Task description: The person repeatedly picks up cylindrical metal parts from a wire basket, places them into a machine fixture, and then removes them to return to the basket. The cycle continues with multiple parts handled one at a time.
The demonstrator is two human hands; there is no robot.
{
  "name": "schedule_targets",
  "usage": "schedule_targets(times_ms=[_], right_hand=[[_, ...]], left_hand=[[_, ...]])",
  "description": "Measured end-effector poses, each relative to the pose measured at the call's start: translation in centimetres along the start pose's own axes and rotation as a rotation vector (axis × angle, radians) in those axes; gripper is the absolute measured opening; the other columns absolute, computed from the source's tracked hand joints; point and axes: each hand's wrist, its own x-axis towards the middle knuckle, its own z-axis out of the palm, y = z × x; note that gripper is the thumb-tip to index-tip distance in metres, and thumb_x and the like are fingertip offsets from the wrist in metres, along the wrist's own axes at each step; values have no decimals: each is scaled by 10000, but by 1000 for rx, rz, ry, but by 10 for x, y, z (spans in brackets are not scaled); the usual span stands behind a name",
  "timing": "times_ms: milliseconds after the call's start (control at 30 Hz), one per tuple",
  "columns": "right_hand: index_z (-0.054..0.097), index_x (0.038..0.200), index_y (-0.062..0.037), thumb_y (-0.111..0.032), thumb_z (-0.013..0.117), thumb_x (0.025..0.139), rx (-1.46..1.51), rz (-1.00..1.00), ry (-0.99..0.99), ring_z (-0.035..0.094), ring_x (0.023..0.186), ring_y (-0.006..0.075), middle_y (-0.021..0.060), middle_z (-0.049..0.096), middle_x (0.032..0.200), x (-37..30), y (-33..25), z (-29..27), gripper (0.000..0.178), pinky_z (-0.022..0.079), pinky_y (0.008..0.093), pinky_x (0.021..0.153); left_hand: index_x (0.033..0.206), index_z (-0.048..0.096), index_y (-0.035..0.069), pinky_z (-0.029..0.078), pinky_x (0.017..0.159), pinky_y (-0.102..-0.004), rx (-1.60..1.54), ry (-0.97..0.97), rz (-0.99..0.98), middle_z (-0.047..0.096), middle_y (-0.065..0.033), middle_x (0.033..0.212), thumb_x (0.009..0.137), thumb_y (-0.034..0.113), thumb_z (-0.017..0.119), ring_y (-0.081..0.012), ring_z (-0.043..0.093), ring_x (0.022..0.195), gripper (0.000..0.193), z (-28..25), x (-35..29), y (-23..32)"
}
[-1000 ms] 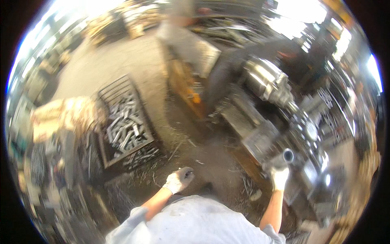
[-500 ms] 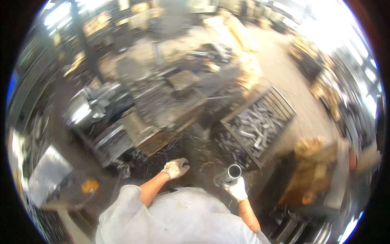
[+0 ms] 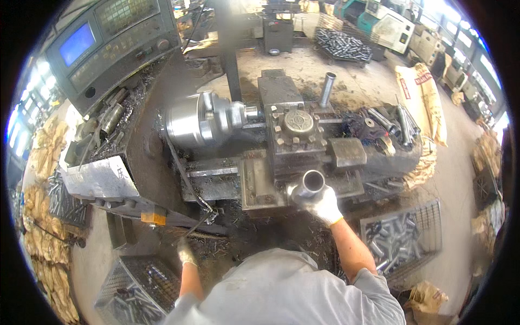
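Observation:
My gloved right hand [image 3: 325,206] grips a short grey metal tube [image 3: 313,182], its open end facing up. The tube is in front of the lathe's square tool post [image 3: 297,130], and I cannot tell whether it touches anything there. Lower left, my gloved left hand [image 3: 186,253] is closed at the lower end of a thin metal rod [image 3: 199,225], which slants up to the machine's front. The fingers are small and partly hidden. The lathe's shiny chuck [image 3: 189,122] is left of the tool post, with a short bright metal piece [image 3: 251,111] at its right end.
A control panel [image 3: 89,64] with a lit blue screen rises at left. Metal tubes fill a wire basket [image 3: 440,216] at right and a crate [image 3: 116,265] at lower left. Another tube [image 3: 327,89] stands upright behind the tool post. Sacks [image 3: 422,100] lie at right.
My view has swung right to left, bringing the lathe in front of me. The right hand still holds the tube, now at the tool post; the left has reached the rod.

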Motion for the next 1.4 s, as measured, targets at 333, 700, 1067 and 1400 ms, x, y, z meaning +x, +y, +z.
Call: schedule_targets(times_ms=[333,700,1067,1400], right_hand=[[727,1277,-87,-440,835,839,-328,-72,-548,778,1012,371,191,789,1107,74,39,-77,573,631,433,882],[774,1099,-38,-158,761,882,-99,-604,-133,770,866,301,176,784,1036,255,-50,-132,248,615,382,821],[821,1023,-60,-319,723,881,-552,-482,-1013,709,759,262,134,818,956,438,-54,39,311,558,455,668],[781,1201,-94,-507,690,943,-443,-507,-1009,693,903,271,114,808,1133,449,-38,48,496,557,502,831]], left_hand=[[1437,597,-16,488,1085,-439,653,666,837,678,-236,1373,1162,393,487,-360,651,1225,504,0,-21,97],[1250,712,31,546,972,-436,55,422,567,729,-200,1221,1136,250,443,-312,680,1113,365,28,-11,101],[1176,710,-1,608,860,-454,861,-213,1311,743,-213,1068,886,60,812,-407,730,942,313,292,-155,156],[1114,722,20,585,832,-412,857,-287,1036,755,-189,1026,960,94,703,-382,750,939,172,258,-161,152]])
